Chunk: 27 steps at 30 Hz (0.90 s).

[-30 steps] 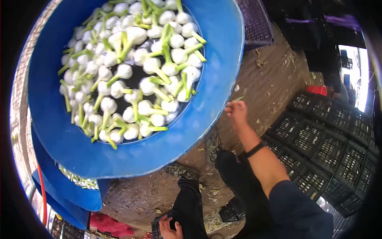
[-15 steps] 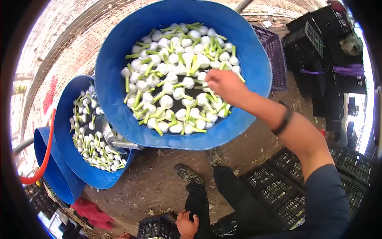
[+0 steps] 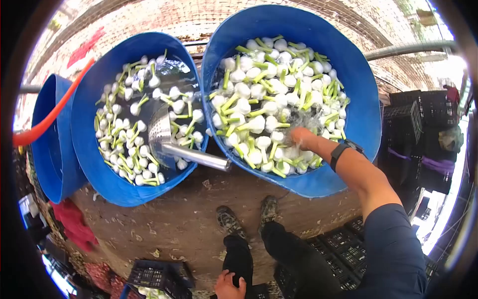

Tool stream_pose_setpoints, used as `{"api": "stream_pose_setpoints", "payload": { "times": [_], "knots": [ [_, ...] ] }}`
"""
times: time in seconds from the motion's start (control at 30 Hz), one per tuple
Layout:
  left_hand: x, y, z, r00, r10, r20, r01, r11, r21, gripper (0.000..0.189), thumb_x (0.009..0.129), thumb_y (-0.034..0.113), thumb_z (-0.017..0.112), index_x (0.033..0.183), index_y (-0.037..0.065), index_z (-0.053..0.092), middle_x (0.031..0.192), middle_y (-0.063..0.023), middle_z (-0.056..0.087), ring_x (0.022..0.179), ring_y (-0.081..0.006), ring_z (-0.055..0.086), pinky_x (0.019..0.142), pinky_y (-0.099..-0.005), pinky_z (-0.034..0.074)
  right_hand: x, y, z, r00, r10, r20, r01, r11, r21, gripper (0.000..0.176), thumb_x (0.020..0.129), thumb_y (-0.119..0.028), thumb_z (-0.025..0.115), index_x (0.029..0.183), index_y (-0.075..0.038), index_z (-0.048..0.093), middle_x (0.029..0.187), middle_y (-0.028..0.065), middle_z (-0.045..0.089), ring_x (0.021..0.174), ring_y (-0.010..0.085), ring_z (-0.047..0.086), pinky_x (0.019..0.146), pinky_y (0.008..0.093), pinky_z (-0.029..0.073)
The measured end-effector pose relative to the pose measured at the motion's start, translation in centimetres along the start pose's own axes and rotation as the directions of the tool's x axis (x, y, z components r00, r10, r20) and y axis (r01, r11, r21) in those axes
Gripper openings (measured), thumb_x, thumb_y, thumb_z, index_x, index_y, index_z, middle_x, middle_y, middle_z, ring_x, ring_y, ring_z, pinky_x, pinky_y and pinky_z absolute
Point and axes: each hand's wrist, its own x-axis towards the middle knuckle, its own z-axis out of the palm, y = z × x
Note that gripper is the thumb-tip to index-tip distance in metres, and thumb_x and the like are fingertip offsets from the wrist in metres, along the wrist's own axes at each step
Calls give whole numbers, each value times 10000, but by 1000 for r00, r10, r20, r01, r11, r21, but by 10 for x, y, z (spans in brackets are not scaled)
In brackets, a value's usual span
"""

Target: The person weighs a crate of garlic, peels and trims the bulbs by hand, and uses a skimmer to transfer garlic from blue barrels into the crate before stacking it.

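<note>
Resting with fingers loosely spread on the leg, the left hand (image 3: 230,286) appears empty; the right hand (image 3: 302,138) dips into splashing water, its fingers hidden, so its hold can't be told. Left of that grip, a metal strainer (image 3: 196,156) juts over a rim; a knock could topple it. Around the grip, vigorous stirring might fling white bulbs (image 3: 256,124) overboard. No writing is readable.

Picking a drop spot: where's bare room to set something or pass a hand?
Floor between middle tub, shoes and front crate, bar scraps. Open water inside the middle tub's upper-right rim, above the skimmer. Crowded: right tub, garlic packed around the right hand.
</note>
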Motion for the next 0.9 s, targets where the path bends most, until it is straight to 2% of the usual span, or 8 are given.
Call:
{"api": "stream_pose_setpoints", "payload": {
  "times": [0.1,0.13,0.3,0.37,0.43,0.5,0.77,0.9],
  "knots": [
    [-3,-2,-1,1000,-13,-2,13,1000,-23,336,859,254,643,1082,2,637,1160,-204,619,1041,-401,593,901,-471,484,6,1,-14,755,402,-517,-166,881,443,116,747,-53,592,803,-6,682,830,238,673,827,408,665,741,490,537],
    [-3,-3,3,1000,-15,-14,15,999,-34,336,859,254,643,1082,2,637,1160,-204,619,1041,-401,593,901,-471,484,-1,-3,-13,900,310,-305,-299,950,85,95,738,-59,598,767,-8,673,806,242,659,814,421,655,720,501,535],
    [-12,-20,2,1000,-14,-14,14,999,-31,356,854,280,654,1072,-2,645,1174,-206,622,1055,-401,591,918,-475,481,4,7,1,884,325,-335,-270,942,200,114,736,-73,621,779,14,681,836,254,666,807,425,653,718,467,543],
    [-3,-21,-8,999,4,-36,-5,1000,-30,348,854,274,652,1068,-1,646,1175,-207,623,1053,-402,593,918,-476,484,-8,-6,7,997,9,79,-7,1000,-13,115,747,-52,607,776,27,685,883,262,675,802,438,648,738,449,544],
    [-18,-18,-13,999,-7,-31,5,999,-46,341,854,269,650,1065,1,647,1175,-208,623,1051,-404,595,918,-477,486,-22,-21,-10,987,124,-104,-125,992,-4,100,797,-64,617,803,9,685,843,195,707,752,333,676,712,396,543],
    [-19,-25,-9,1000,4,-20,-5,999,-46,357,895,287,633,1113,5,650,1158,-199,643,1057,-379,615,928,-462,491,-55,-20,-31,912,408,-41,-76,265,961,108,857,-110,638,877,-13,679,813,90,714,743,182,662,694,326,525],
    [-65,-39,11,994,-99,56,106,986,-132,369,812,280,676,1066,12,673,1256,-192,556,1147,-375,547,960,-500,444,-171,-122,-155,953,302,30,36,-210,977,162,996,-232,568,1090,-101,552,956,43,693,1010,188,660,959,369,491],
    [-89,-36,1,997,-29,-68,13,972,-235,373,787,239,701,1096,35,660,1225,-194,581,1120,-377,568,951,-464,467,-194,-175,-195,954,300,0,52,-168,984,125,954,-215,596,997,-98,582,919,47,697,907,172,667,855,341,524]
  ]
}}
